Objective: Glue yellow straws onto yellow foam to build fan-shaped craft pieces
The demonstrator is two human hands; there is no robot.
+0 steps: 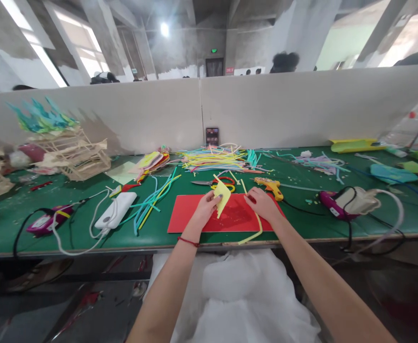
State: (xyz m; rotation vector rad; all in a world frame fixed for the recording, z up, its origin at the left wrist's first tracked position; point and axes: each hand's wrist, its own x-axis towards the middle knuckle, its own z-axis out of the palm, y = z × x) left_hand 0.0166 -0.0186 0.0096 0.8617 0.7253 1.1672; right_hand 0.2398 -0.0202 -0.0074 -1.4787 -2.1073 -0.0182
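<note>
My left hand [205, 209] pinches a small folded yellow sheet [223, 195], held upright above a red board [184, 215]. To its right, my right hand [262, 204] has its fingers closed on a thin yellow strip [255, 234], which sticks up above the fingers and hangs bent over the board's front edge. Small pale scraps lie on the board. Just behind the sheet are scissors [227, 183] with orange-and-yellow handles. A yellow glue gun [273, 188] lies behind my right hand.
Strips in several colours [212, 159] are heaped at the back of the green table [300, 228]. More blue and yellow strips [155, 200] lie left, beside a white power bank [116, 210]. Stick models [84, 159] stand far left. A purple device [333, 205] with cables sits right.
</note>
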